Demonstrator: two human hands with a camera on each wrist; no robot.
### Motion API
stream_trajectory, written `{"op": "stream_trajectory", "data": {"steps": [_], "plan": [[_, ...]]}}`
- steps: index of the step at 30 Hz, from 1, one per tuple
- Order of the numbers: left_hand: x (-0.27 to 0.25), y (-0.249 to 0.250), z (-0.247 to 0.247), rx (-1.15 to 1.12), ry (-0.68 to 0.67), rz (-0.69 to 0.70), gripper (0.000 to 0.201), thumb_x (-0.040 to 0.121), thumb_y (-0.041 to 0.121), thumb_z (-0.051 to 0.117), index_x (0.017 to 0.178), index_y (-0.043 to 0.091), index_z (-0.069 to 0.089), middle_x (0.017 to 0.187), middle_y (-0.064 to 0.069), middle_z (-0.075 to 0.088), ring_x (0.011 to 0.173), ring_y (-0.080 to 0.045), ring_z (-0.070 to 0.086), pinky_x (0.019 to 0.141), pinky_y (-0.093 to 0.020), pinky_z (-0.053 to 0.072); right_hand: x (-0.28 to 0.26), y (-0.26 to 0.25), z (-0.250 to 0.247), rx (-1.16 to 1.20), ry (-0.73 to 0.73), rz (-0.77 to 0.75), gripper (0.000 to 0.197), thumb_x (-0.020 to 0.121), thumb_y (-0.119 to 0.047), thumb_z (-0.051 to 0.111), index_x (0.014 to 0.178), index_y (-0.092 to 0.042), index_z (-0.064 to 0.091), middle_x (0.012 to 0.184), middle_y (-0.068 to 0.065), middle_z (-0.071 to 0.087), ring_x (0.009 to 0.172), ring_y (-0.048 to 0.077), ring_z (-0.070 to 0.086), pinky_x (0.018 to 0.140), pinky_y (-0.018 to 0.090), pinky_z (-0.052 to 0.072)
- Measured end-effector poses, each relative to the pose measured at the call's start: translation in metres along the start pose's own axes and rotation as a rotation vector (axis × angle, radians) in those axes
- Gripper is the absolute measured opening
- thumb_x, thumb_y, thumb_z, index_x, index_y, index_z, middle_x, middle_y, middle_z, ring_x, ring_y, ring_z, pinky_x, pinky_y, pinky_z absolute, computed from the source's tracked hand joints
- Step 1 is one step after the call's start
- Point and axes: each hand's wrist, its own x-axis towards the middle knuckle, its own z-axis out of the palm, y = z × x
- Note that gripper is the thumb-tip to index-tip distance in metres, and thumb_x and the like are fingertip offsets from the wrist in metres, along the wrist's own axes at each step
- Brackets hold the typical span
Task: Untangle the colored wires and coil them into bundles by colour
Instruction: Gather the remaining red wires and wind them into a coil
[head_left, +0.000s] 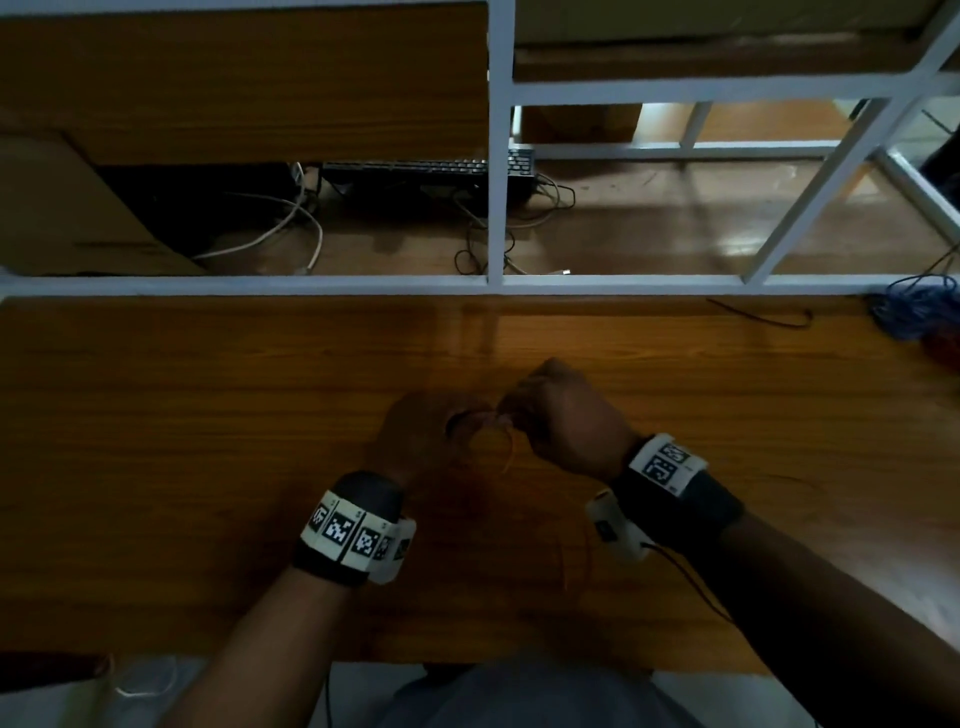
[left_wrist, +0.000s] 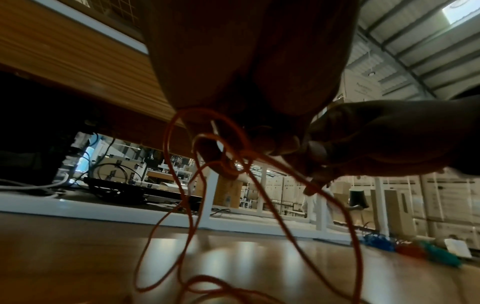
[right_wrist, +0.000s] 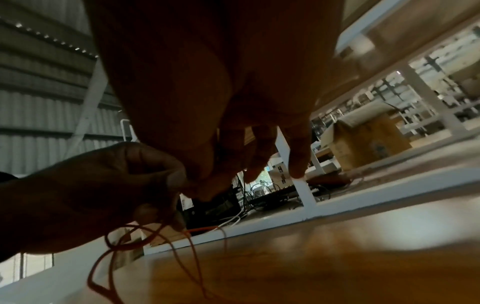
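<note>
Both hands meet above the middle of the wooden table (head_left: 208, 441). My left hand (head_left: 431, 436) grips several loops of a thin orange wire (left_wrist: 179, 189), and the loops hang down to the tabletop. My right hand (head_left: 561, 415) pinches the same orange wire (right_wrist: 192, 253) close to the left fingers. In the head view the orange wire (head_left: 508, 457) shows only as a faint strand between the hands. A blue wire bundle (head_left: 917, 312) lies at the table's far right edge, with red and green bundles (left_wrist: 426, 252) beside it in the left wrist view.
A white metal frame (head_left: 496, 156) runs along the table's far edge. Behind it lie a black keyboard (head_left: 415, 169) and white cables (head_left: 291, 228). A loose dark wire (head_left: 763, 314) lies at the far right of the table. A cardboard box (right_wrist: 363, 142) stands beyond the frame.
</note>
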Motion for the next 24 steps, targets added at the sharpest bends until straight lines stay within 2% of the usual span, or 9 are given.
{"op": "stream_trajectory", "data": {"steps": [2,6,10,13,16,18,19,22,24], "plan": [[-0.005,-0.016,-0.008,0.033,-0.049,-0.014,0.024,0.099,0.024,0.058,0.118,0.017,0.071,0.115,-0.003,0.071,0.102,-0.018,0.066,0.086,-0.026,0.048,-0.002,0.005,-0.013,0.023,0.052,-0.051,0.026,0.091,-0.019,0.052,0.1,-0.025,0.076,0.097,-0.007,0.073,0.094,0.026,0.054,0.078,0.046,0.047],[-0.016,-0.043,-0.023,0.012,0.018,-0.143,0.028,0.099,0.032,0.052,0.119,0.022,0.069,0.111,-0.007,0.071,0.094,-0.024,0.065,0.091,-0.045,0.052,-0.018,0.024,-0.049,0.022,0.196,-0.133,0.027,0.087,-0.021,0.056,0.101,-0.025,0.079,0.095,-0.014,0.07,0.109,0.027,0.053,0.084,0.046,0.046],[-0.01,-0.052,-0.026,0.076,0.068,-0.219,0.024,0.098,0.031,0.058,0.117,0.023,0.07,0.125,-0.005,0.065,0.12,-0.024,0.053,0.112,-0.042,0.034,-0.034,0.047,-0.061,-0.044,0.267,-0.137,0.034,0.078,-0.001,0.077,0.102,-0.025,0.079,0.097,-0.016,0.07,0.113,0.027,0.052,0.085,0.048,0.047],[-0.004,-0.058,-0.024,0.056,0.013,-0.284,0.022,0.093,0.033,0.065,0.112,0.024,0.071,0.135,-0.002,0.057,0.122,-0.018,0.051,0.107,-0.043,0.042,-0.042,0.057,-0.065,-0.067,0.308,-0.136,0.04,0.072,0.007,0.08,0.099,-0.022,0.08,0.099,-0.014,0.073,0.113,0.029,0.053,0.084,0.046,0.049],[-0.002,-0.068,-0.023,0.028,0.006,-0.284,0.022,0.091,0.029,0.068,0.111,0.022,0.069,0.131,-0.003,0.06,0.104,-0.016,0.064,0.085,-0.04,0.058,-0.05,0.075,-0.07,-0.114,0.33,-0.075,0.037,0.071,0.006,0.08,0.098,-0.019,0.081,0.102,-0.017,0.068,0.116,0.029,0.052,0.084,0.045,0.05],[-0.002,-0.072,-0.025,-0.009,0.042,-0.3,0.024,0.091,0.026,0.067,0.113,0.018,0.067,0.119,-0.003,0.067,0.089,-0.011,0.068,0.074,-0.035,0.061,-0.056,0.092,-0.071,-0.167,0.333,-0.018,0.034,0.073,0.004,0.079,0.099,-0.018,0.08,0.1,-0.01,0.072,0.116,0.033,0.054,0.086,0.052,0.05],[-0.003,-0.073,-0.027,0.023,0.058,-0.311,0.021,0.092,0.026,0.066,0.112,0.018,0.068,0.117,-0.003,0.068,0.09,-0.012,0.068,0.078,-0.034,0.06,-0.06,0.098,-0.07,-0.18,0.346,0.02,0.033,0.074,0.005,0.08,0.1,-0.016,0.08,0.098,-0.004,0.074,0.113,0.034,0.056,0.087,0.055,0.05],[-0.011,-0.086,-0.033,0.141,0.029,-0.339,0.024,0.095,0.029,0.062,0.112,0.015,0.073,0.131,-0.009,0.062,0.116,-0.027,0.058,0.095,-0.035,0.045,-0.078,0.116,-0.074,-0.117,0.47,0.197,0.024,0.078,0.009,0.077,0.098,-0.005,0.078,0.093,0.013,0.072,0.102,0.039,0.059,0.082,0.059,0.051],[-0.02,-0.097,-0.035,0.122,0.031,-0.399,0.04,0.093,0.044,0.058,0.118,0.015,0.071,0.136,-0.008,0.059,0.125,-0.028,0.052,0.098,-0.034,0.041,-0.089,0.129,-0.07,-0.105,0.451,0.283,0.022,0.082,0.003,0.076,0.1,-0.009,0.077,0.094,0.012,0.071,0.1,0.038,0.06,0.078,0.062,0.052]]}}
